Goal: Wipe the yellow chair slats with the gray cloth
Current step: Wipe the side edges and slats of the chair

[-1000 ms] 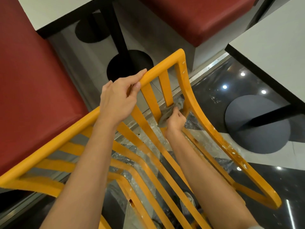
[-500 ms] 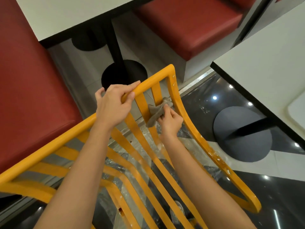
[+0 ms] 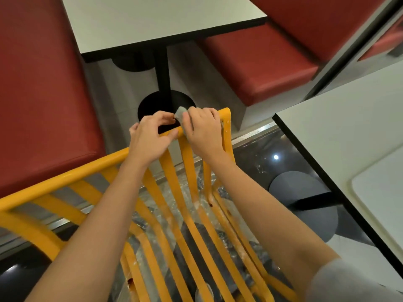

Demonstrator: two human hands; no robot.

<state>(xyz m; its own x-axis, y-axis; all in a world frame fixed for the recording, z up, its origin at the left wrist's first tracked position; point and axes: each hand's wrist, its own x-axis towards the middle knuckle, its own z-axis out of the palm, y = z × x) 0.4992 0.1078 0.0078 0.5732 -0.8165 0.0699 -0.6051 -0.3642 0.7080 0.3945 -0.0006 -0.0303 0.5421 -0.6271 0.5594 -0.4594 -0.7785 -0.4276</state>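
The right hand curls its fingers around the gray cloth, pressing it on the yellow chair's top rail; a gray corner pokes out above the rail. Just beside it, the left hand grips the same rail. Below the rail, the slats show whitish smears and dark spots lower down, so much wiping seems left.
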